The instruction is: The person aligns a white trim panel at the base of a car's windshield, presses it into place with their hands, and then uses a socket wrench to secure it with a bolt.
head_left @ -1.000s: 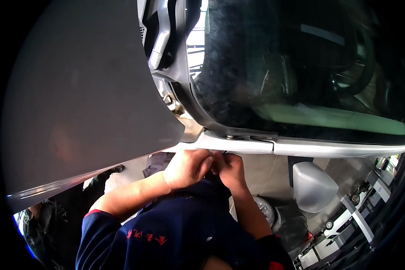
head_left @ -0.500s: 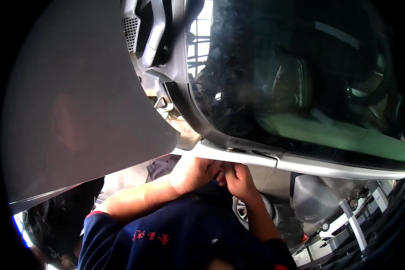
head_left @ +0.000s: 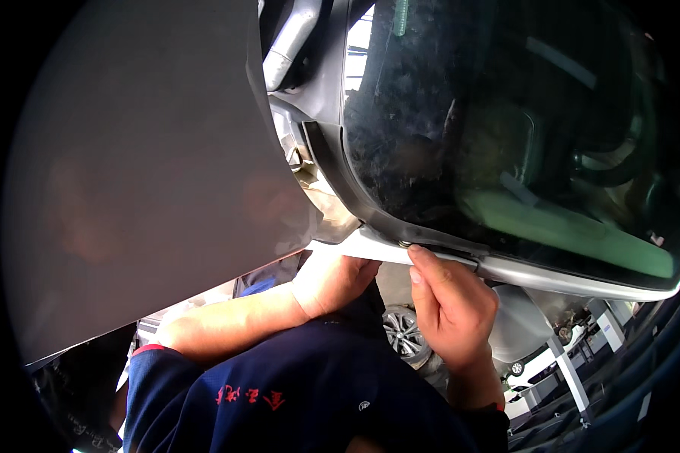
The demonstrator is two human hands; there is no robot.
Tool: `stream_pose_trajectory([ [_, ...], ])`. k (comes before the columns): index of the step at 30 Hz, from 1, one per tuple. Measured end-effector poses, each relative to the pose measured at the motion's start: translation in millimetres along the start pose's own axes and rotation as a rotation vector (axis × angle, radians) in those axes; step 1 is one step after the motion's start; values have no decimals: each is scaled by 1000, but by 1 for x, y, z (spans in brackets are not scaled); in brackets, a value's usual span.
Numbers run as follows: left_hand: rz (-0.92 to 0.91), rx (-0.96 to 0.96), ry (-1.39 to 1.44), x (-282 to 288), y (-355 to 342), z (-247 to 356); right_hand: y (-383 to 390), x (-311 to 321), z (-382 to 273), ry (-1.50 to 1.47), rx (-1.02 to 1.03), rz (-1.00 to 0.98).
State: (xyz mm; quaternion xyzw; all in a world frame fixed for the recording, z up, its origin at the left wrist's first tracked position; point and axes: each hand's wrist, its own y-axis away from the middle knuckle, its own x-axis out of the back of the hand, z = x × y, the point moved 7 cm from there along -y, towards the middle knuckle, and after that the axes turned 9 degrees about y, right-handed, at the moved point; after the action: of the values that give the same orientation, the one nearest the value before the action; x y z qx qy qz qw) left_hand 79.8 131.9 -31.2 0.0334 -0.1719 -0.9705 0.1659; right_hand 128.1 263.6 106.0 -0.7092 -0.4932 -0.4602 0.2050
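A white fender (head_left: 378, 248) runs along the car's side below the windshield corner. At its lower edge is my left hand (head_left: 332, 283), whose fingers turn in beneath the panel and are mostly hidden. My right hand (head_left: 457, 309) is raised on the outer side of the panel. Its index finger reaches to a small round metal piece (head_left: 405, 244) at the fender's upper edge, by the black windshield trim (head_left: 363, 204). The thumb lies below that finger, a little apart, and no tool shows in this hand.
The dark raised hood (head_left: 159, 166) fills the left side. Across the upper right stretches the windshield (head_left: 446, 136). Below the fender, a loose wheel (head_left: 406, 332) lies beside me, with a grey side mirror (head_left: 517, 317) to its right. A white car (head_left: 536, 370) stands farther off.
My right hand has left its place beside the left one and moved up and right, its index finger now at the fender's upper edge. My left hand stays under the panel. The whole view has shifted slightly.
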Motion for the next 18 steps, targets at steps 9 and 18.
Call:
stream_pose_trajectory([
  [9, 5, 47, 19, -4, 0, -9, -9, 2, -16, 167, 9, -120],
  [18, -26, 100, 30, -8, 2, -11, -12, 2, -17, 247, 51, -216],
])
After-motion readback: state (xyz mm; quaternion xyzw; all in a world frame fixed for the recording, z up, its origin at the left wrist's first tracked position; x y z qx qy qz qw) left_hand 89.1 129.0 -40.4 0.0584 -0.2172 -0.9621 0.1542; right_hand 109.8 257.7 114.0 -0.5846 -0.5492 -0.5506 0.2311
